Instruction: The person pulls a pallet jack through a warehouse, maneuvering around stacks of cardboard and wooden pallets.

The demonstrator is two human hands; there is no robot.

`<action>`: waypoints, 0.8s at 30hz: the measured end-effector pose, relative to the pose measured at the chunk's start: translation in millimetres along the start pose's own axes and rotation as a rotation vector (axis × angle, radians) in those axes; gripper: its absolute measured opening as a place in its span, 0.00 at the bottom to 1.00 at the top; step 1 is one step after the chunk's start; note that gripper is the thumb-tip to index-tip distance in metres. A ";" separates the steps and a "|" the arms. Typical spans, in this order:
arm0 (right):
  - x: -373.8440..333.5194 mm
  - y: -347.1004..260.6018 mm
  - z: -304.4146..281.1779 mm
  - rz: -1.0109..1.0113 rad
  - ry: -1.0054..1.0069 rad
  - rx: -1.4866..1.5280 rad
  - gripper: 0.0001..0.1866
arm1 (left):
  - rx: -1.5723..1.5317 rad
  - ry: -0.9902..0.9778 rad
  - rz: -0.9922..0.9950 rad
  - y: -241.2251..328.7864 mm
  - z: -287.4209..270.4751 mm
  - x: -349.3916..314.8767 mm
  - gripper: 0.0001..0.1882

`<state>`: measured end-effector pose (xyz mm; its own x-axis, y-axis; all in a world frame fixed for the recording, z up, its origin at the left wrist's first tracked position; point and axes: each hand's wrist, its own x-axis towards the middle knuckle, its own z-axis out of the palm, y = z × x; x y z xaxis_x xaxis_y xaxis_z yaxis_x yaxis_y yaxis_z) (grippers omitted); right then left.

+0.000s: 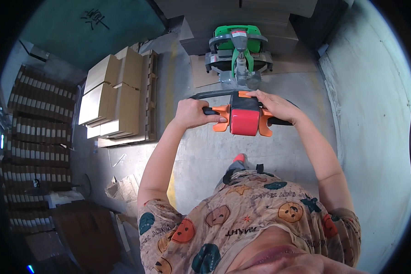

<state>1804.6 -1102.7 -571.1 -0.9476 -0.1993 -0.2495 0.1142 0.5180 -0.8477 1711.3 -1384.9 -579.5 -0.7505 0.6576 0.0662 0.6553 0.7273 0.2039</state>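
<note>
The person stands on the grey concrete floor [205, 155], both hands on the red-and-orange control head [244, 118] of a green-and-grey powered pallet truck [239, 55]. The left hand [192, 113] is closed around the black left grip. The right hand [275, 106] lies over the head's top right, fingers curled loosely. Stacked flat brown cardboard sheets [116, 98] stand well apart, leftward.

Floor [205, 155] was bare grey concrete with a faded yellow line running along it. On the left a wooden pallet [150, 91] sat on it, stacked with flat cardboard boxes [112, 91]. Loose cardboard scraps [123, 187] lay near-left. At the far end a green pallet truck [239, 55] stood on a flat cardboard sheet [203, 73].
</note>
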 end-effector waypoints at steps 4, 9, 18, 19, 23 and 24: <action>3.6 0.9 13.1 -0.049 0.024 0.063 0.36 | 0.016 -0.038 -0.015 -8.5 -6.5 -5.9 0.39; -1.8 9.4 13.5 -0.024 0.019 0.089 0.35 | 0.010 -0.077 0.006 -2.2 1.2 -5.9 0.39; 17.3 23.4 -9.4 0.000 -0.057 0.163 0.38 | 0.002 -0.035 -0.023 2.7 11.7 14.1 0.38; 18.0 27.4 -12.9 0.004 -0.049 0.173 0.38 | 0.001 -0.018 -0.029 2.2 12.9 14.6 0.38; 40.3 60.0 -21.8 0.169 -0.142 0.280 0.34 | 0.017 -0.024 -0.050 1.4 12.1 11.3 0.37; 43.2 68.4 -21.8 0.065 -0.141 0.151 0.31 | 0.001 -0.015 -0.014 1.8 11.5 12.2 0.37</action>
<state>1765.0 -1057.7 -629.6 -0.8869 -0.2892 -0.3601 0.2272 0.4057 -0.8853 1704.3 -1373.3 -589.5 -0.7580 0.6505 0.0488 0.6451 0.7364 0.2038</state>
